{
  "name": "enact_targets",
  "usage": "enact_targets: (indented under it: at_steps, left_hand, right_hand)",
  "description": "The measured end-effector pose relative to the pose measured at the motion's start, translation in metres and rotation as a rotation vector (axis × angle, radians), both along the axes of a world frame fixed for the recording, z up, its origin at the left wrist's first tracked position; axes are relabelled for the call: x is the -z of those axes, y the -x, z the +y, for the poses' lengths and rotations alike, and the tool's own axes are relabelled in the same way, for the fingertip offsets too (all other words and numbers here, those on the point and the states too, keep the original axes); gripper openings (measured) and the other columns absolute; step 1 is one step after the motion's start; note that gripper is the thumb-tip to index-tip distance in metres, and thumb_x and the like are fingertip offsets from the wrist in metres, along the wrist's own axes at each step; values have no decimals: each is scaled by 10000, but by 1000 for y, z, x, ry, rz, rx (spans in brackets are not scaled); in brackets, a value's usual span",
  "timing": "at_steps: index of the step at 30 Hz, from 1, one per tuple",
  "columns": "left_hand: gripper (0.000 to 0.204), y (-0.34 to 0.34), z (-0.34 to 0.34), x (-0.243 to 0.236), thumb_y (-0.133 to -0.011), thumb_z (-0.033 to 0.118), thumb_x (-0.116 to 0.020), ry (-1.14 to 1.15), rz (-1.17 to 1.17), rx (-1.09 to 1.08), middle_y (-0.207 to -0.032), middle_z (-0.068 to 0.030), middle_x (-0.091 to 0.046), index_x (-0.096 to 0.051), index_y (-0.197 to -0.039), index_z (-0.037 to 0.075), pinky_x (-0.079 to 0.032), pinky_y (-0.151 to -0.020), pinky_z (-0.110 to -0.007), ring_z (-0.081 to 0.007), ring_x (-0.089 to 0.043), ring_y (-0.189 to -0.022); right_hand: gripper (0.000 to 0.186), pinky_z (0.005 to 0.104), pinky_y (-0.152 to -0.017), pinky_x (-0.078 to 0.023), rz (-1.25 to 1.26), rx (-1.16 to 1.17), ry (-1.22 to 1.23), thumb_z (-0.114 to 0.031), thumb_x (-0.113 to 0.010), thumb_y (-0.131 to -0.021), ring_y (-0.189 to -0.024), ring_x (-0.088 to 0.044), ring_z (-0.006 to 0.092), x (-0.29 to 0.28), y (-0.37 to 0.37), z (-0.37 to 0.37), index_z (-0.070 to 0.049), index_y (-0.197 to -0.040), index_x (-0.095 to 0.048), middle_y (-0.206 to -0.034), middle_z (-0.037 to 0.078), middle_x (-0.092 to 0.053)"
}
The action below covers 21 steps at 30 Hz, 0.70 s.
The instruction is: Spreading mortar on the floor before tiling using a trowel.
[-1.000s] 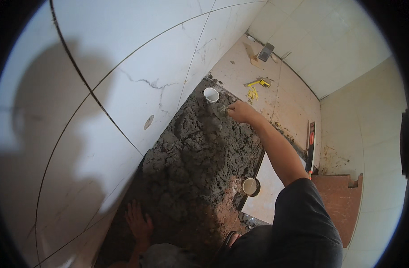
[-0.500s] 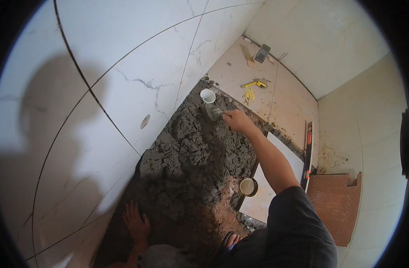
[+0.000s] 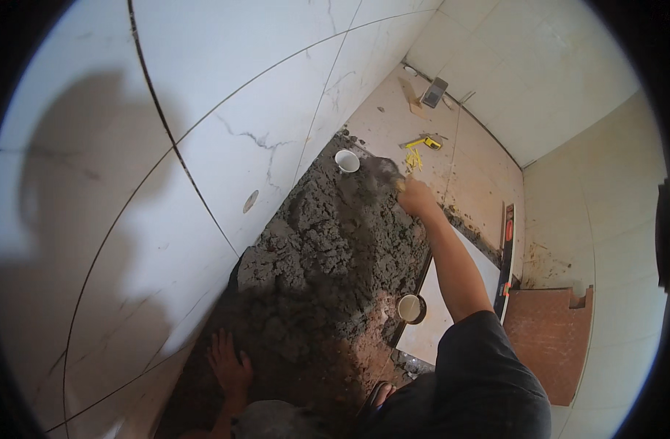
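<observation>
The right hand (image 3: 417, 196) is clamped on the handle of a motion-blurred grey trowel (image 3: 383, 169), located at the lumpy dark-grey mortar (image 3: 306, 227) near a white round cup-like fitting (image 3: 347, 162); the left hand (image 3: 230, 368), fingers apart, lies over shadowed ground.

Trowel blade (image 3: 383, 169) blurry, L forearm (image 3: 224, 417) cut off @ btm edge

Soft shadow (image 3: 86, 197) on bright wall (image 3: 262, 66); lower mortar (image 3: 284, 325) dim; trowel (image 3: 384, 168) blurred; seams (image 3: 175, 145) bowed, corners black.
</observation>
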State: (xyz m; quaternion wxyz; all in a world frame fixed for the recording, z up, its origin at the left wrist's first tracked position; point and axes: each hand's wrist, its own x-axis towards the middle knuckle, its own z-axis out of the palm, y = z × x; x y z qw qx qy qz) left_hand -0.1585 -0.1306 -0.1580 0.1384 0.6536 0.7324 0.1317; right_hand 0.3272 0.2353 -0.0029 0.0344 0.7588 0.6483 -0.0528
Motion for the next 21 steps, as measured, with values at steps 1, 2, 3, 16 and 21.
enact_targets:
  at_steps: [1, 2, 3, 16, 21]
  left_hand:
    - [632, 0, 2, -2, -887, 189, -595, -2, -3, -3, -1613, -123, -381, -439, -1485, 54, -202, -1235, -587, -338, -287, -1525]
    - [631, 1, 2, -4, -885, 189, -597, -3, -11, -2, -1614, -121, -380, -443, -1481, 51, -202, -1235, -587, -338, -286, -1525]
    - [630, -3, 4, -5, -884, 188, -600, -7, -24, -1, -1615, -119, -378, -446, -1478, 48, -202, -1236, -586, -337, -285, -1525]
    - [636, 0, 2, 2, -884, 173, -606, -8, 27, 18, -1620, -116, -370, -434, -1484, 55, -214, -1229, -593, -340, -284, -1524]
    - [638, -1, 0, 1, -880, 167, -604, -11, 29, -9, -1619, -115, -372, -433, -1487, 69, -218, -1224, -603, -344, -284, -1524]
  right_hand:
    - [460, 515, -906, -544, -63, 58, -42, -266, -567, -910, -988, -686, 469, 6, -6, -1, -10, -1291, -544, -1060, 295, -700]
    - [460, 515, -906, -544, -67, 57, -42, -266, -567, -910, -988, -686, 469, 16, -8, -1, -10, -1291, -544, -1060, 295, -700]
    - [449, 518, -893, -550, -75, 89, -30, -226, -572, -906, -994, -689, 461, 26, -13, 0, 15, -1281, -513, -1068, 304, -693]
    - [538, 557, -812, -573, -2, -87, 25, -132, -550, -894, -932, -698, 484, 35, 33, -66, 65, -1383, -446, -999, 331, -679]
    - [491, 578, -818, -560, 83, -185, -43, -127, -535, -899, -911, -688, 501, 6, 28, -70, 9, -1369, -497, -1000, 335, -685]
